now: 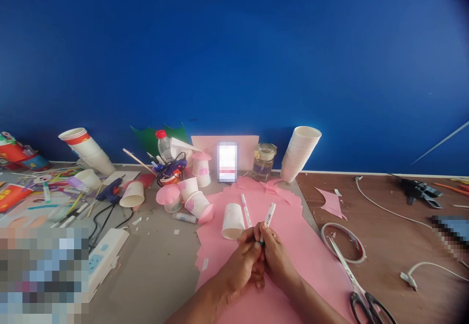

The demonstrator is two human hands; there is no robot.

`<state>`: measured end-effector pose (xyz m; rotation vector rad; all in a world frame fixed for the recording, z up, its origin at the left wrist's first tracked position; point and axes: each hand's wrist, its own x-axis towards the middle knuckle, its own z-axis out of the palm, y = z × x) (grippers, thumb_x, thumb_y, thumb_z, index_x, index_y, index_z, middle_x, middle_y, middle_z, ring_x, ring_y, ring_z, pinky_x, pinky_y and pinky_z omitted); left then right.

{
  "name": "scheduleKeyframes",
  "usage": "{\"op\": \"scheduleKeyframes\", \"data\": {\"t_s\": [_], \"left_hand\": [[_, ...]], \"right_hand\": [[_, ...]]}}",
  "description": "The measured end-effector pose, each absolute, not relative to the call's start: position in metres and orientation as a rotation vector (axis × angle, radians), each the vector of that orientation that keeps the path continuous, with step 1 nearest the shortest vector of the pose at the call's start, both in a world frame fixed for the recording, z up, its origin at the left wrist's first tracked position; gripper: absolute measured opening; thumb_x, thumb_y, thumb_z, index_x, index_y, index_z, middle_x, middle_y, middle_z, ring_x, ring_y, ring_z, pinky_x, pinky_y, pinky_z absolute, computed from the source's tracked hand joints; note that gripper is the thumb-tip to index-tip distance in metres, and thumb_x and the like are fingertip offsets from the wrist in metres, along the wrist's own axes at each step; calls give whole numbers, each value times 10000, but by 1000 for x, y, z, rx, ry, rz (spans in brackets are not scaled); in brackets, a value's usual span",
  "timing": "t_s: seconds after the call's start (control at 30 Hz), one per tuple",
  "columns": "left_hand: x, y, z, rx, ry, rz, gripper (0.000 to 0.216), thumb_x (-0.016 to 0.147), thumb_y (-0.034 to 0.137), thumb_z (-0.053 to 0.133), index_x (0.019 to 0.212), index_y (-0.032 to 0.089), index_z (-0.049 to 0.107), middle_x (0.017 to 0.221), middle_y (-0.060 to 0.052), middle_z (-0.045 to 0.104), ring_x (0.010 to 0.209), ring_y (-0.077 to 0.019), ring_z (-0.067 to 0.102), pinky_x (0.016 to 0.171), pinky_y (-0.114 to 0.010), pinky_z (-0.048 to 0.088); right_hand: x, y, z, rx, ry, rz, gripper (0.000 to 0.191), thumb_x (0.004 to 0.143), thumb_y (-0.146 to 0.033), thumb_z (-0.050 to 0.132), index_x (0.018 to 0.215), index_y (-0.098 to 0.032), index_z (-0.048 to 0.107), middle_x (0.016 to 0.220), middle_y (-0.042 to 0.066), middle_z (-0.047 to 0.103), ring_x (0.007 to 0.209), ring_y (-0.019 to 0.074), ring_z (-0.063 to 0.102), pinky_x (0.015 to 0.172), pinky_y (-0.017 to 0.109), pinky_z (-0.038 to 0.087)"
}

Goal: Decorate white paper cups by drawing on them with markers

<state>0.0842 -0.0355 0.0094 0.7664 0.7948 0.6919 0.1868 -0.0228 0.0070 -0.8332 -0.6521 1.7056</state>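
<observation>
Between my two hands, above the pink paper (304, 260), is a white marker (270, 213) with dark lettering on its barrel. My right hand (275, 253) is closed around the barrel, whose white end points up and away. My left hand (240, 260) is closed at the lower end, where a bit of teal shows between the fingers; the tip is hidden. Just beyond my left hand a white paper cup (232, 224) stands upside down with faint pink marks. Beside that cup lies a second, slimmer white marker (245, 206).
Pink-decorated cups (196, 204) cluster at the left, near a glue gun (112, 191) and a power strip (106, 260). A lit phone (227, 162), a lidded jar (264, 160) and stacked cups (300, 153) stand behind. Scissors (351, 280) and a tape roll (361, 253) lie right.
</observation>
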Motion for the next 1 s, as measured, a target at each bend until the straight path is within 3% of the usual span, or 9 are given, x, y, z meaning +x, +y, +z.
{"op": "scheduleKeyframes", "data": {"t_s": [0.17,0.27,0.37,0.53,0.73,0.87,1.0], "left_hand": [[79,-34,15,596,451,558,520,690,661,667,718,187,454,458,127,250,378,-42,186,449,-226,295],[79,-35,14,590,432,554,467,705,579,712,749,155,520,487,102,339,392,-44,256,493,-243,350],[78,-36,13,546,424,596,415,697,463,773,844,125,581,587,51,479,436,-54,382,545,-264,396],[73,-34,19,462,416,691,354,693,349,800,871,108,611,652,35,494,488,-44,433,553,-241,376],[76,-35,22,483,549,702,479,620,503,810,802,140,556,563,74,421,446,-36,347,486,-214,297],[83,-37,18,504,638,741,567,577,628,772,744,191,451,508,106,365,391,-29,269,440,-204,235],[88,-38,18,480,698,774,594,573,658,749,724,218,380,468,125,325,357,-30,228,413,-200,199]], "right_hand": [[198,-20,15,-461,-725,1904,367,776,-492,682,592,-214,527,742,49,671,640,181,582,588,335,501],[201,-20,15,-403,-741,1953,325,752,-464,712,600,-212,574,765,58,665,695,200,605,636,366,520],[201,-22,11,-385,-720,1974,316,734,-481,722,626,-205,612,755,60,651,685,195,613,614,351,532],[197,-26,7,-409,-619,2041,339,770,-508,672,859,-181,675,815,57,653,450,93,524,391,236,467],[191,-28,15,-489,-606,1938,290,819,-474,647,811,-184,652,725,37,639,453,97,502,381,215,456],[183,-29,19,-615,-593,1864,352,844,-501,608,703,-179,591,673,4,611,364,53,410,323,186,392],[178,-31,23,-760,-544,1771,369,815,-549,614,747,-190,566,685,-7,626,336,45,395,273,164,322]]}}
